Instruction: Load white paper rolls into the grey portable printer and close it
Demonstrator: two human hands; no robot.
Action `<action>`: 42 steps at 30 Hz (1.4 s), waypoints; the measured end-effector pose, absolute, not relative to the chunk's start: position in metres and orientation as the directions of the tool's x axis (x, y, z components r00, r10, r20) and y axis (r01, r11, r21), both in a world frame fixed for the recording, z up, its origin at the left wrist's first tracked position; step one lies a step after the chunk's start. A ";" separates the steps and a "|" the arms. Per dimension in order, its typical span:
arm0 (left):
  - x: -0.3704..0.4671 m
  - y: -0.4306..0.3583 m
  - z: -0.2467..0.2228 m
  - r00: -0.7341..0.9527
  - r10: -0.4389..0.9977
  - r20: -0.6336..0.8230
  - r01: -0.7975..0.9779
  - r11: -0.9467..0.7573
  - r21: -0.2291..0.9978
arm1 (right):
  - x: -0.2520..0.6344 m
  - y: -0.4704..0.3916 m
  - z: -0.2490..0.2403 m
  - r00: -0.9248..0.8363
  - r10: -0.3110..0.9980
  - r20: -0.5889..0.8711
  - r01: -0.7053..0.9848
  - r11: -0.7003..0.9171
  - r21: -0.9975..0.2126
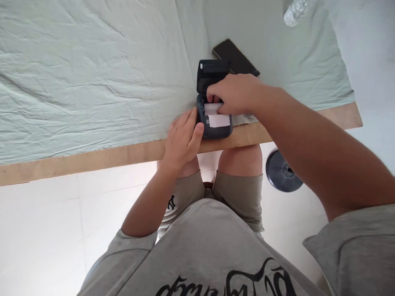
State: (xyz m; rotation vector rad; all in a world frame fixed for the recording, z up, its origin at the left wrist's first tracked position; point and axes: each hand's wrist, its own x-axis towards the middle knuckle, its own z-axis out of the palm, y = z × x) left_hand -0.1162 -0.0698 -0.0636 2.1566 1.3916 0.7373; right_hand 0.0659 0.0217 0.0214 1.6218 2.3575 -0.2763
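Observation:
A small dark portable receipt printer (216,132) sits at the table's front edge, its black lid (212,72) swung up and back. Inside lies a white paper roll (212,109), and a strip of its paper (219,121) hangs over the printer's front. My left hand (185,133) rests along the printer's left side, fingers stretched out and thumb apart. From the right, my right hand (236,94) reaches into the opened compartment. Its fingers are curled at the roll, and the fingertips are partly hidden, so whether they grip the paper cannot be made out.
A black smartphone (236,57) lies behind the printer, partly covered by its lid. The table has a pale green cloth (108,74) and a bare wooden front edge (135,153). A clear plastic bottle (294,13) is at the far right. A round black base (282,172) stands on the floor.

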 end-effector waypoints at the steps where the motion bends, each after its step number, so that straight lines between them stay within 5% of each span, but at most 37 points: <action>1: -0.117 -0.070 -0.064 0.338 0.921 0.192 0.659 -0.377 0.651 | 0.067 0.021 0.026 -0.342 0.883 -0.321 0.935 0.354 -0.021; 4: -0.117 -0.072 -0.063 0.324 0.925 0.198 0.651 -0.369 0.663 | 0.080 0.011 0.046 -0.386 0.893 -0.232 0.918 0.347 -0.192; 6: -0.117 -0.073 -0.062 0.319 0.929 0.185 0.662 -0.359 0.658 | 0.099 -0.002 0.060 -0.361 0.925 -0.121 0.835 0.263 -0.484; 8: -0.117 -0.073 -0.061 0.325 0.931 0.168 0.674 -0.352 0.649 | 0.125 -0.014 0.065 -0.106 0.994 -0.021 0.556 0.042 -0.830; 10: -0.117 -0.073 -0.060 0.334 0.930 0.156 0.679 -0.352 0.645 | 0.152 -0.023 0.055 0.197 0.979 -0.047 0.230 -0.093 -0.969; 12: -0.117 -0.073 -0.060 0.343 0.927 0.154 0.676 -0.357 0.645 | 0.176 -0.028 0.032 0.424 0.891 -0.161 0.097 -0.221 -0.970; 16: -0.117 -0.071 -0.060 0.338 0.925 0.174 0.668 -0.366 0.648 | 0.208 -0.035 -0.020 0.620 0.781 -0.069 0.215 -0.255 -0.943; 21: -0.115 -0.069 -0.060 0.342 0.922 0.180 0.671 -0.374 0.641 | 0.224 -0.041 -0.052 0.367 0.905 0.215 0.736 -0.141 -0.662; 27: -0.114 -0.069 -0.061 0.332 0.925 0.185 0.690 -0.372 0.620 | 0.231 -0.048 -0.052 0.321 0.928 0.189 0.819 -0.172 -0.548; 32: -0.112 -0.069 -0.060 0.331 0.926 0.184 0.687 -0.370 0.626 | 0.225 -0.074 -0.024 0.124 0.848 0.516 0.889 0.136 -0.438; 37: -0.111 -0.069 -0.059 0.320 0.930 0.184 0.688 -0.361 0.629 | 0.186 -0.075 -0.016 -0.014 0.906 0.423 0.855 0.230 -0.465; 42: -0.110 -0.068 -0.060 0.321 0.928 0.189 0.689 -0.366 0.626 | 0.153 -0.054 -0.034 0.185 0.966 0.183 0.880 -0.080 -0.467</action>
